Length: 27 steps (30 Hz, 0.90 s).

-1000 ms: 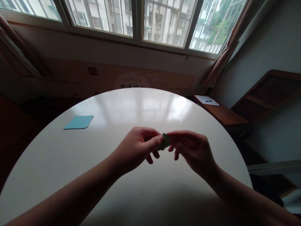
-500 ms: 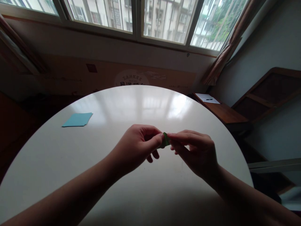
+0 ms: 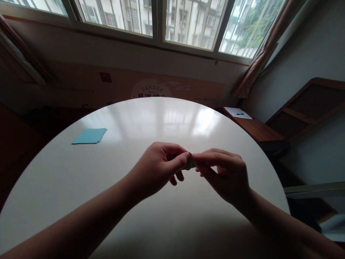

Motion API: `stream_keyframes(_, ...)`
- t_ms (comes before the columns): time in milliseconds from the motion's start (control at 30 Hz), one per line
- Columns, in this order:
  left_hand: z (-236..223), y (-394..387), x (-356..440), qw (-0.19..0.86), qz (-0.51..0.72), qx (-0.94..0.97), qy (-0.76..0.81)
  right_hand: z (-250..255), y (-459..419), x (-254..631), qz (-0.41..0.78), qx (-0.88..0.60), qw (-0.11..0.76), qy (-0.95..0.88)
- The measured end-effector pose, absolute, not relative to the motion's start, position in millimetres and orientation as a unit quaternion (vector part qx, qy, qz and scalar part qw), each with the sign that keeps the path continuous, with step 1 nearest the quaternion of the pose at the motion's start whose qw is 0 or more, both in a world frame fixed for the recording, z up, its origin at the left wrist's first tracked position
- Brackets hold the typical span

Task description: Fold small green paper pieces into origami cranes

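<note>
Between my two hands, above the white round table (image 3: 151, 223), is a small piece of folded green paper (image 3: 190, 164). My left hand (image 3: 164, 162) pinches its left side between thumb and forefinger, with the other fingers curled below. From the right, my right hand (image 3: 223, 171) pinches the opposite edge with thumb and fingertips. Most of the green paper is hidden behind the fingers, so its folds cannot be made out well. A stack of light blue square paper (image 3: 90, 136) lies on the table at the far left, apart from both hands.
Beyond the table's far edge stands a long printed box or panel (image 3: 118, 86) under a window (image 3: 188, 25). To the right is a wooden side table (image 3: 265, 131) bearing a white sheet (image 3: 237, 112) with a dark pen.
My right hand has shifted slightly, and its lower fingers have drawn in behind the thumb. Less of the green paper shows between the fingers. The blue stack stays in place.
</note>
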<state>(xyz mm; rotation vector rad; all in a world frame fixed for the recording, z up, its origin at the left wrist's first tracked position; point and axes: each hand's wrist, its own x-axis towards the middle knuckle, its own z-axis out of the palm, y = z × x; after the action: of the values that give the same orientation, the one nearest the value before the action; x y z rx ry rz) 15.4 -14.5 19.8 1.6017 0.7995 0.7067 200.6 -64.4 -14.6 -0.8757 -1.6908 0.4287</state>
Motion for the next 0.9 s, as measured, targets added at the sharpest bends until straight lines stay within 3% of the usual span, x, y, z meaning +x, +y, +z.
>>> stream_keyframes(233,16,-11,15,0.595,0.287,0.670,0.338,-16,-61,202,0.362,-0.397,0.582,-0.611)
stream_keyframes(400,16,-11,15,0.536,0.304,0.700,0.362,-17,-54,205,0.477,-0.407,0.541,-0.559)
stream_keyframes(600,16,-11,15,0.503,0.312,0.712,0.377,-18,-53,206,0.512,-0.425,0.505,-0.550)
stream_keyframes(900,18,-11,15,0.532,0.296,0.700,0.373,-18,-52,206,0.529,-0.432,0.506,-0.526)
